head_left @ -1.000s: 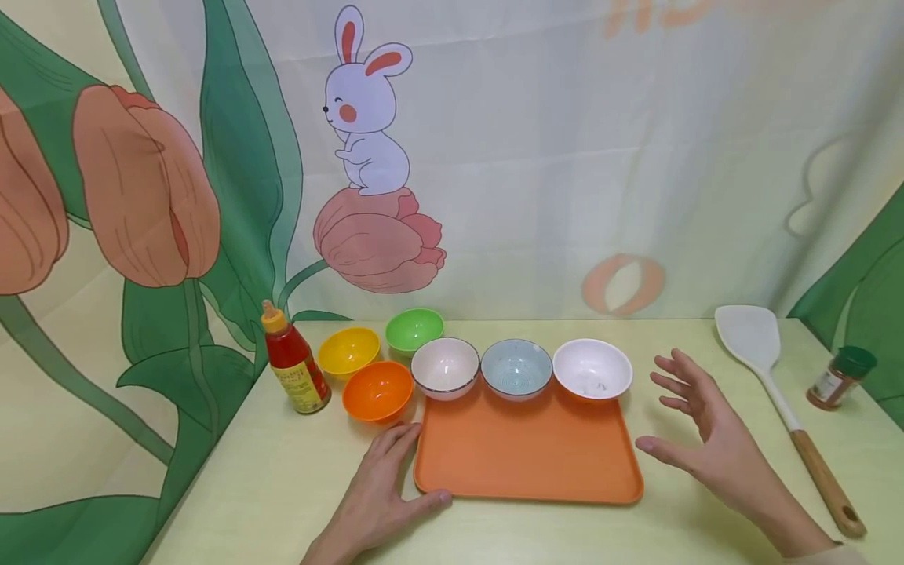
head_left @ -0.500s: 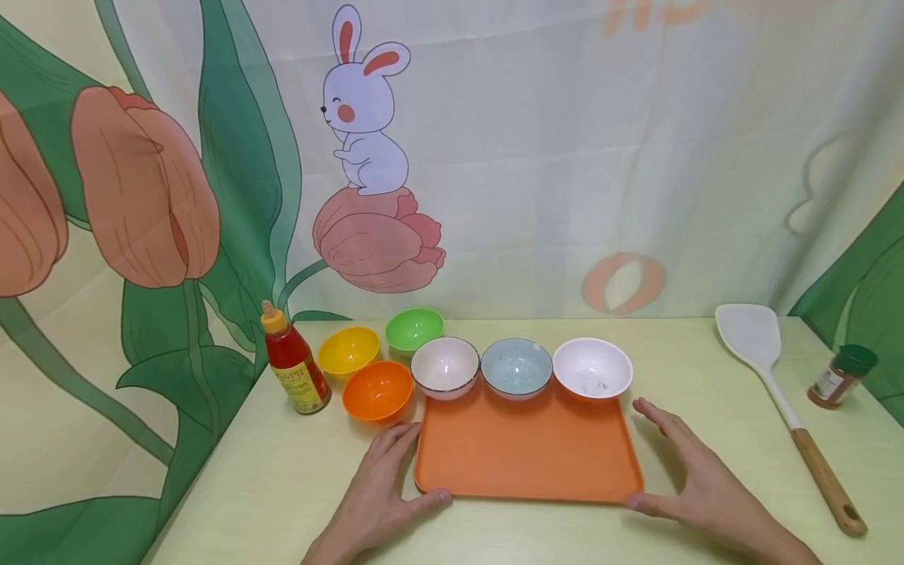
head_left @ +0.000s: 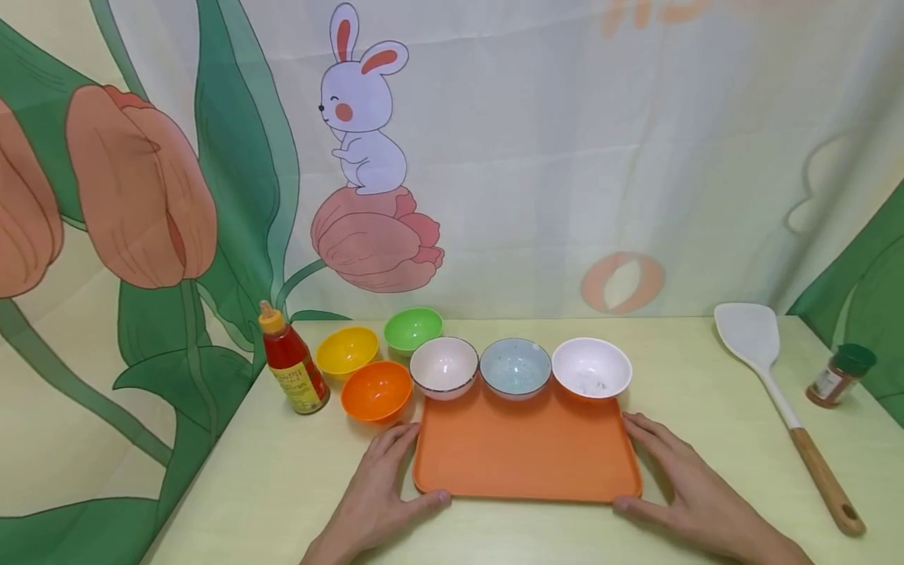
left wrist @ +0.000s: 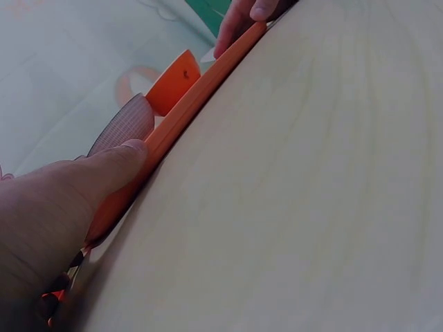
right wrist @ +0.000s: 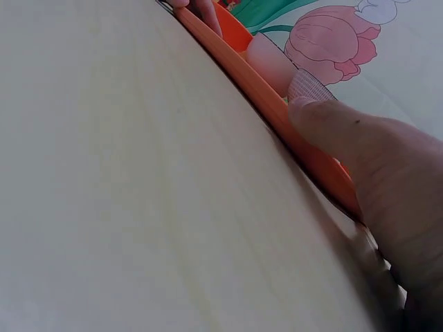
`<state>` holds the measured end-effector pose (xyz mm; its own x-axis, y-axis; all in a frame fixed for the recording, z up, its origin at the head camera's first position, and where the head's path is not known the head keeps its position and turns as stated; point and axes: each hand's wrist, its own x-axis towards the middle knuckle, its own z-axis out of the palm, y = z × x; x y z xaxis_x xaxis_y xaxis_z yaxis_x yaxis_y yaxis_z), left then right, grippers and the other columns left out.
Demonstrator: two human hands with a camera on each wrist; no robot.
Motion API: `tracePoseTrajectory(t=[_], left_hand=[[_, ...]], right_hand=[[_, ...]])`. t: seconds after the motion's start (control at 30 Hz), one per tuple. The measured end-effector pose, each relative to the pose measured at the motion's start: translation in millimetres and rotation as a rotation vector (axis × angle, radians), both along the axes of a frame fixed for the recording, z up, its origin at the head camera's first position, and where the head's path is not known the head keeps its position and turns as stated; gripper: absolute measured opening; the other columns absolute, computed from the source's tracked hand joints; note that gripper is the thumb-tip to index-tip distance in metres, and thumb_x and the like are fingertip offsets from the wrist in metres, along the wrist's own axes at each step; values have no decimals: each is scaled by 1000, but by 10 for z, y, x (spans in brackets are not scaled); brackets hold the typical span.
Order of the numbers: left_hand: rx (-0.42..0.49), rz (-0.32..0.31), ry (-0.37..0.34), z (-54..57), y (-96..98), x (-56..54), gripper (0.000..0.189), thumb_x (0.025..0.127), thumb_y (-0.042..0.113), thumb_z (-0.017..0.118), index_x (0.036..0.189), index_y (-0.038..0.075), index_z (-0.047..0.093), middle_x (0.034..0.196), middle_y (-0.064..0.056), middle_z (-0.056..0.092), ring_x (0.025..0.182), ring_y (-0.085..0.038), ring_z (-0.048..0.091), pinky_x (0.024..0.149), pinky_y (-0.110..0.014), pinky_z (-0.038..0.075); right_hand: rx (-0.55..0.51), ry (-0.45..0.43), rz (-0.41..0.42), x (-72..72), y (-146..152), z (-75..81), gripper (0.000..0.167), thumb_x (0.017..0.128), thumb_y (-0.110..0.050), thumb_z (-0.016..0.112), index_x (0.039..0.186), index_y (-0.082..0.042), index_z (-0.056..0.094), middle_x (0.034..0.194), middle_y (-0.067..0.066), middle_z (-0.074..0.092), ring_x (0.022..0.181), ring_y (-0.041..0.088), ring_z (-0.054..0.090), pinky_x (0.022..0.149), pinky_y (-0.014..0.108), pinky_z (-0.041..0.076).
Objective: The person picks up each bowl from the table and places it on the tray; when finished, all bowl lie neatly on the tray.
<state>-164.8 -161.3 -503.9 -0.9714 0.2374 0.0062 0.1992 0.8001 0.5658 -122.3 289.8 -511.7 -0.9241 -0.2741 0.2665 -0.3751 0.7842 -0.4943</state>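
Note:
An orange tray [head_left: 528, 459] lies on the table between both hands. My left hand [head_left: 377, 486] grips its near left corner, fingers along the left side and thumb at the front edge; in the left wrist view the left thumb [left wrist: 114, 166] presses on the tray's rim. At the near right corner my right hand [head_left: 688, 486] holds the tray the same way, with its thumb [right wrist: 325, 124] against the rim in the right wrist view. Along the tray's far edge stand a cream bowl [head_left: 444, 366], a pale blue bowl [head_left: 515, 366] and a white bowl [head_left: 592, 366] with an orange outside.
Left of the tray are an orange bowl [head_left: 377, 391], a yellow bowl [head_left: 348, 351], a green bowl [head_left: 413, 329] and a red sauce bottle [head_left: 297, 369]. On the right lie a white spatula [head_left: 763, 353] with a wooden handle and a green-capped spice jar [head_left: 840, 375].
My right hand has come down and left from beside the tray to its near right corner and taken hold there. The left hand and the bowls stay where they were.

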Motion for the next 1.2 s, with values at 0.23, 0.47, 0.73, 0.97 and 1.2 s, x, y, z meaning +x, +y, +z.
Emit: tracePoseTrajectory(t=[0.23,0.47,0.73,0.97,1.2], left_hand=[[8,-2,12,14,-6,-14,115,83,80,83,169,11,48,172,-11,46,156,-38,45,127,-71,39],[8,-1,90,44,-21,28,110,79,76,90,161,10,59,160,-11,59,145,-37,57,121,-67,50],[117,28,213,119,-43,68,82,79,59,99,146,19,73,142,4,74,129,-24,70,113,-54,60],[190,61,460,122,-79,77,67,75,30,107,135,17,80,131,6,77,119,-16,73,104,-48,65],[277,158,522,126,-85,27,89,74,27,107,152,11,65,155,-5,58,141,-28,59,118,-56,56]], right_hand=[[-11,41,15,-23,6,-25,107,87,-61,92,170,-11,45,174,14,45,154,43,46,111,-5,5],[13,20,-14,-37,-2,-34,107,86,-69,88,169,-15,47,173,9,46,154,38,48,116,1,14],[21,-26,-28,-32,-4,-7,108,86,-71,86,168,-13,48,172,11,47,154,40,48,115,73,47],[24,-15,-24,-23,1,-16,106,86,-70,87,168,-13,49,170,12,49,153,40,49,115,69,49],[15,-18,-23,-21,6,23,107,86,-71,87,166,-11,50,170,15,49,153,44,49,116,74,48]])
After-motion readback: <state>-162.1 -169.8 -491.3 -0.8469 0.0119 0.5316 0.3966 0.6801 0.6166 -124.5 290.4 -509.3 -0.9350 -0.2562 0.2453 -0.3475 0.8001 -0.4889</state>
